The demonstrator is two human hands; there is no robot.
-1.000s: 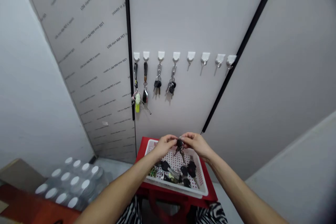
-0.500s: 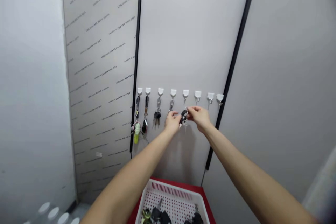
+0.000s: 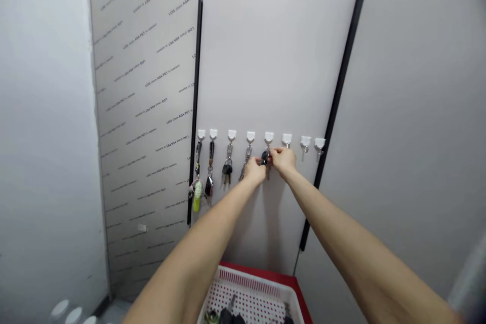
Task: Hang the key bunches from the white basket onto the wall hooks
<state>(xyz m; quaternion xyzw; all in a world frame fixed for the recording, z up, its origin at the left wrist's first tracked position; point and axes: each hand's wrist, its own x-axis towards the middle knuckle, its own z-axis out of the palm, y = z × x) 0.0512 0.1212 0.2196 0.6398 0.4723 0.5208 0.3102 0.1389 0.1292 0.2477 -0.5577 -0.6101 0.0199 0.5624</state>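
Just below a white wall hook [image 3: 269,137], both hands are closed on one bunch of keys [image 3: 265,157] with dark heads. My left hand [image 3: 255,171] pinches it from the left, and my right hand [image 3: 283,160] grips its upper right side. Whether its ring touches the hook I cannot tell. Left of my hands, a key ring with a metal clasp [image 3: 248,153] hangs from its own hook, partly behind my left fingers. Farther left hang dark keys [image 3: 227,168], a key fob on a braided strap [image 3: 209,185] and a bunch with a yellow-green tag [image 3: 196,197].
More white hooks [image 3: 305,142] continue to the right. Black vertical handles [image 3: 195,106] edge the pale panel on both sides. Below my arms, a white perforated basket [image 3: 258,287] holds several keys on a red surface [image 3: 302,297]. White round caps [image 3: 74,315] show at the lower left.
Both hands have moved up slightly with the keys, closer to the hook. My right hand has shifted a little left and now partly covers the neighbouring hook.
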